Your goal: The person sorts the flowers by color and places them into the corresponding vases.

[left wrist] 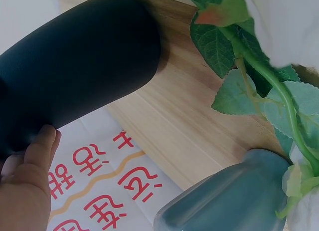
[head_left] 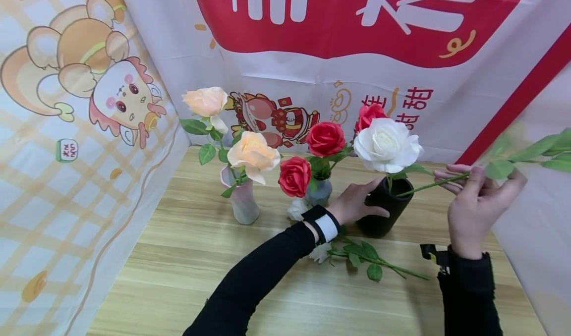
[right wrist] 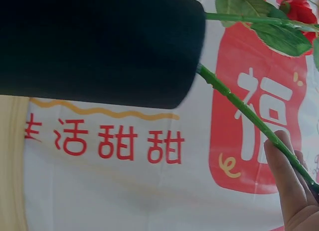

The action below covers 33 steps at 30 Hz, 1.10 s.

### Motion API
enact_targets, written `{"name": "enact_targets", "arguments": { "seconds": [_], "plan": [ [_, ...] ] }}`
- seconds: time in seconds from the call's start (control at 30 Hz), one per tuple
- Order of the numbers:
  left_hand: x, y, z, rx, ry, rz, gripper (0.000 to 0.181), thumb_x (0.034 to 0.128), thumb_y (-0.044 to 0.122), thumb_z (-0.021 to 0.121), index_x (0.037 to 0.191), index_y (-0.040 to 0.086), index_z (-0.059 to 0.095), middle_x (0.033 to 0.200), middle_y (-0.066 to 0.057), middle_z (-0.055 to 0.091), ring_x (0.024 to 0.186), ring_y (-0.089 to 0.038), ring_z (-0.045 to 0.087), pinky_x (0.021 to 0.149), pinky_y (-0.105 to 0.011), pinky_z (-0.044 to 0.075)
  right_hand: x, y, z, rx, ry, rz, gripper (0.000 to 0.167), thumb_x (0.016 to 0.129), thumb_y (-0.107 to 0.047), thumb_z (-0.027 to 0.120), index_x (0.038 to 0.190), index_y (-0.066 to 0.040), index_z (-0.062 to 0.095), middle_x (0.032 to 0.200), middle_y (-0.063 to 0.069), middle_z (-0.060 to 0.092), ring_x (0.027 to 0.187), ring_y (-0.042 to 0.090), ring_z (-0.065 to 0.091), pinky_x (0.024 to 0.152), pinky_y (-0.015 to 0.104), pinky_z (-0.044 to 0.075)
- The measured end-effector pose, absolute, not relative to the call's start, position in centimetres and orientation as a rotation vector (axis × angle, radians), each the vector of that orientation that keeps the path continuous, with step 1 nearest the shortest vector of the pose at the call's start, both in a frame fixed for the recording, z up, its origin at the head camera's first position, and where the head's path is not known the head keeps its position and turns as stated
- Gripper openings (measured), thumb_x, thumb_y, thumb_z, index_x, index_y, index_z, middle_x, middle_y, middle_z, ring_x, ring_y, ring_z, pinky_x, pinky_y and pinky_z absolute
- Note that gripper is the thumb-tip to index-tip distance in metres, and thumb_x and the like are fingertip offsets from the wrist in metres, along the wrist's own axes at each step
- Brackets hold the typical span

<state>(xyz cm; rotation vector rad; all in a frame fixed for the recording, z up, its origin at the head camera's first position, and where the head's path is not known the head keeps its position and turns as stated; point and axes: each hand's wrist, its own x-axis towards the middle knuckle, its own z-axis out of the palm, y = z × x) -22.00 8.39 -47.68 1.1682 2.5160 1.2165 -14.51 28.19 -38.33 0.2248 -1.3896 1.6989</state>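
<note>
A black vase (head_left: 387, 212) stands slightly tilted on the table, with a white rose (head_left: 387, 145) in its mouth. My left hand (head_left: 357, 202) grips the vase's side, thumb in front; its fingers (left wrist: 40, 153) press the dark wall in the left wrist view. My right hand (head_left: 479, 207), right of the vase, holds a leafy green flower stem (head_left: 434, 183) between thumb and fingers. That stem's lower end reaches inside the vase rim, as the right wrist view also shows. Its leaves (head_left: 535, 155) extend past the right edge, and its bloom is out of view.
Left of the black vase are a blue-grey vase (head_left: 319, 193) with red roses (head_left: 325, 139) and a pale pink vase (head_left: 243, 202) with peach roses (head_left: 253, 152). White roses (head_left: 320, 252) with leafy stems (head_left: 374, 261) lie in front. A printed cloth (head_left: 276, 68) hangs behind.
</note>
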Motion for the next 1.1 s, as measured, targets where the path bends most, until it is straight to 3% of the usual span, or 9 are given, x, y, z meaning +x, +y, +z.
{"name": "enact_targets", "arguments": {
  "seconds": [0.2, 0.33, 0.43, 0.67, 0.8, 0.87, 0.97, 1.03, 1.1],
  "plan": [
    [-22.0, 8.4, -47.7, 1.172, 2.521, 1.219, 0.084, 0.085, 0.044, 0.075, 0.153, 0.027, 0.029, 0.139, 0.001, 0.054, 0.118, -0.006, 0.054, 0.092, -0.017, 0.042, -14.7, 27.8, -39.5, 0.281, -1.459, 1.747, 0.042, 0.101, -0.008, 0.05, 0.137, 0.001, 0.032, 0.095, 0.042, 0.057, 0.07, 0.033, 0.069, 0.064, 0.039, 0.057],
    [-22.0, 8.5, -47.6, 1.177, 2.519, 1.214, 0.085, 0.0856, 0.045, 0.075, 0.154, 0.027, 0.027, 0.139, 0.0, 0.054, 0.118, -0.007, 0.054, 0.092, -0.018, 0.042, -14.7, 27.4, -40.1, 0.26, -1.525, 1.748, 0.036, 0.101, -0.009, 0.05, 0.132, 0.0, 0.034, 0.093, 0.035, 0.062, 0.069, 0.032, 0.07, 0.065, 0.036, 0.057],
    [-22.0, 8.5, -47.6, 1.181, 2.529, 1.206, 0.085, 0.0855, 0.044, 0.075, 0.153, 0.026, 0.028, 0.138, -0.001, 0.055, 0.116, -0.008, 0.055, 0.091, -0.018, 0.042, -14.7, 26.9, -40.4, 0.22, -1.668, 1.609, 0.032, 0.101, -0.01, 0.051, 0.129, 0.001, 0.038, 0.091, 0.029, 0.064, 0.068, 0.025, 0.071, 0.065, 0.032, 0.057],
    [-22.0, 8.5, -47.6, 1.168, 2.549, 1.185, 0.085, 0.0856, 0.045, 0.075, 0.154, 0.025, 0.028, 0.136, -0.003, 0.056, 0.114, -0.01, 0.057, 0.089, -0.018, 0.043, -15.1, 26.4, -41.6, 0.227, -1.919, 1.278, 0.025, 0.095, 0.01, 0.056, 0.117, 0.016, 0.048, 0.095, 0.026, 0.064, 0.073, 0.005, 0.068, 0.066, 0.018, 0.054],
    [-22.0, 8.5, -47.6, 1.149, 2.537, 1.189, 0.085, 0.0857, 0.046, 0.074, 0.154, 0.027, 0.028, 0.136, -0.002, 0.056, 0.114, -0.01, 0.057, 0.089, -0.018, 0.043, -14.9, 26.4, -41.9, 0.156, -2.008, 1.068, 0.02, 0.086, 0.009, 0.069, 0.104, 0.012, 0.062, 0.091, 0.019, 0.068, 0.077, -0.006, 0.062, 0.068, 0.009, 0.048],
    [-22.1, 8.5, -47.7, 1.141, 2.537, 1.189, 0.087, 0.0856, 0.047, 0.074, 0.155, 0.027, 0.026, 0.138, -0.002, 0.055, 0.116, -0.01, 0.056, 0.09, -0.018, 0.043, -14.9, 26.4, -42.0, 0.154, -2.042, 0.959, 0.015, 0.083, 0.008, 0.072, 0.097, 0.009, 0.066, 0.087, 0.017, 0.069, 0.079, 0.001, 0.063, 0.072, 0.007, 0.046],
    [-22.3, 8.5, -47.8, 1.146, 2.547, 1.182, 0.091, 0.0853, 0.048, 0.074, 0.157, 0.028, 0.021, 0.143, -0.002, 0.051, 0.119, -0.012, 0.055, 0.093, -0.019, 0.042, -15.0, 26.6, -42.2, 0.213, -2.087, 0.861, 0.011, 0.082, 0.01, 0.073, 0.091, 0.01, 0.066, 0.086, 0.019, 0.068, 0.08, 0.022, 0.067, 0.081, 0.009, 0.044],
    [-22.3, 8.5, -47.9, 1.151, 2.551, 1.174, 0.093, 0.0853, 0.049, 0.073, 0.158, 0.029, 0.019, 0.145, -0.002, 0.049, 0.12, -0.012, 0.054, 0.094, -0.019, 0.042, -14.9, 26.7, -42.4, 0.217, -2.111, 0.82, 0.012, 0.081, 0.01, 0.074, 0.092, 0.009, 0.067, 0.085, 0.021, 0.069, 0.079, 0.035, 0.068, 0.081, 0.019, 0.051],
    [-22.2, 8.5, -47.9, 1.156, 2.553, 1.167, 0.094, 0.0855, 0.049, 0.073, 0.158, 0.029, 0.017, 0.146, -0.003, 0.048, 0.121, -0.012, 0.054, 0.094, -0.019, 0.041, -14.9, 26.7, -42.6, 0.203, -2.142, 0.824, 0.012, 0.082, 0.008, 0.074, 0.093, 0.009, 0.068, 0.084, 0.021, 0.068, 0.077, 0.038, 0.067, 0.081, 0.017, 0.05]
  ]
}}
